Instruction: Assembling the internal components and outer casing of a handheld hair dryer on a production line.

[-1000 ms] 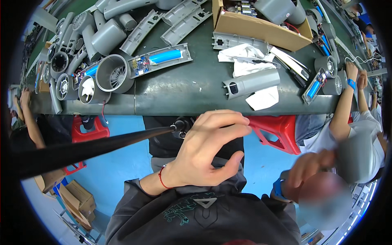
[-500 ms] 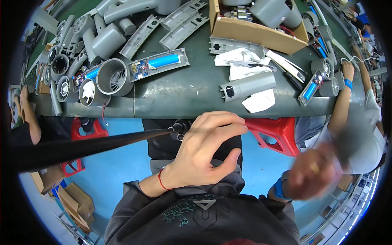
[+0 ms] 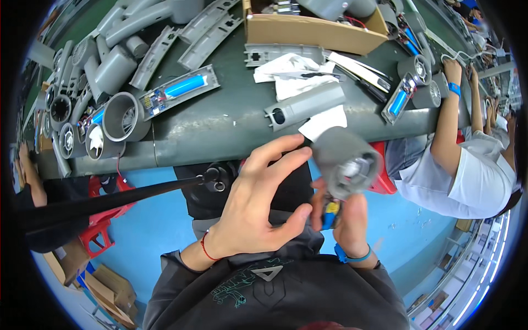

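My right hand (image 3: 352, 226) holds a grey cylindrical housing (image 3: 336, 154), slightly blurred, in front of my chest. A metallic, fan-like part shows in its round opening, and a blue and yellow piece sticks out below between my fingers. My left hand (image 3: 256, 201), a red cord at its wrist, is empty with thumb and fingers spread, just left of the housing. Beyond the hands, on the bench, lies a grey handle shell (image 3: 305, 105) with an oval hole near one end. White paper (image 3: 324, 122) lies beside it, and a crumpled white cloth (image 3: 291, 74) behind it.
A cardboard box (image 3: 316, 32) of grey parts stands at the back. Handle halves with blue batteries (image 3: 184, 87) and piled grey housings (image 3: 115, 69) cover the left bench. Black-handled tools (image 3: 360, 77) lie right of the cloth. A co-worker in a white shirt (image 3: 456, 176) sits at right.
My right hand has come in from the lower right, bringing the grey housing up beside my left hand. The left hand stays spread. The bench has shifted left in view.
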`<action>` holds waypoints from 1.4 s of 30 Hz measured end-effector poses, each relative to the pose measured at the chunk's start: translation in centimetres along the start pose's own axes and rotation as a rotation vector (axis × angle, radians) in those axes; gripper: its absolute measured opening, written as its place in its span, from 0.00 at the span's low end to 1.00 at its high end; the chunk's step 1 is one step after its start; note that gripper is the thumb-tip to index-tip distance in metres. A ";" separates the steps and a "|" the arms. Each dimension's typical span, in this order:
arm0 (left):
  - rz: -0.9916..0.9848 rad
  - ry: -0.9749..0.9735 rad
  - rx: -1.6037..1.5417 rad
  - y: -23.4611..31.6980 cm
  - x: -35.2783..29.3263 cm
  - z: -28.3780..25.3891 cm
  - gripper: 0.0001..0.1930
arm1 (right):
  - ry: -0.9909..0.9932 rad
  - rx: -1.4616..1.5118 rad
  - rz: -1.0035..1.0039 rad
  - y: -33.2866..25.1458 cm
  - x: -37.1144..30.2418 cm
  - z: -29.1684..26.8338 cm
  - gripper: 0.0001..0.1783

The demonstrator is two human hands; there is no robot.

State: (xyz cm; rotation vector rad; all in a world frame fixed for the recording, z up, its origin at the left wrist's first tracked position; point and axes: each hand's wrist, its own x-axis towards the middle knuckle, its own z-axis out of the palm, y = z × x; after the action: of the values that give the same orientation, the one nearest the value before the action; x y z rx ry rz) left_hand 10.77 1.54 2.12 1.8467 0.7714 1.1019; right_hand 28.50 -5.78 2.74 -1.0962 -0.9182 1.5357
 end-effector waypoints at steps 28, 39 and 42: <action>-0.037 -0.053 -0.044 0.4 0.0 1.3 0.37 | -0.125 0.445 0.198 2.1 -1.7 0.1 0.32; -0.040 -0.042 -0.051 0.3 -0.4 1.4 0.37 | -0.015 0.293 0.231 2.2 -1.7 0.5 0.40; -0.038 -0.041 -0.056 0.3 -0.5 1.4 0.37 | -0.013 0.302 0.243 2.2 -1.8 0.5 0.40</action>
State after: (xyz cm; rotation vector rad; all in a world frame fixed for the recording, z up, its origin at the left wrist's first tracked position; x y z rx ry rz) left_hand 11.85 0.50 1.82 1.7953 0.7422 1.0477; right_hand 27.53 -8.04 1.19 -1.0044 -0.5514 1.8136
